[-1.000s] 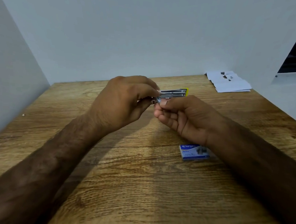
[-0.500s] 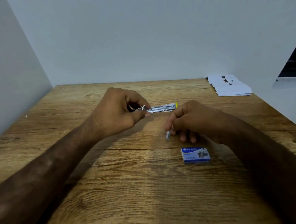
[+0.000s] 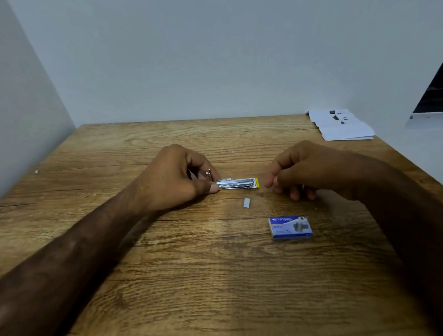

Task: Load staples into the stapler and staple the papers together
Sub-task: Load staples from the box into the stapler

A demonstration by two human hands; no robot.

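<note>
The stapler, a slim silver one with a yellow tip, is pinched at its rear end by the left hand, thumb under it and fingers curled over. Its tip points across at the right hand. A second ago both hands met at it, the right one holding a short strip of staples against it. Now that staple strip lies loose on the table, just below the stapler's tip and between the two hands. The right hand has let the strip go and come back up beside the yellow end. Its fingers are curled, thumb and forefinger close together, but it is blurred, so I cannot tell whether they pinch anything. To my eye the loading did not take, and the strip will have to be picked up and tried afresh. The staple box sits just below the right hand. The papers lie well beyond it at the far corner, not yet stapled.
</note>
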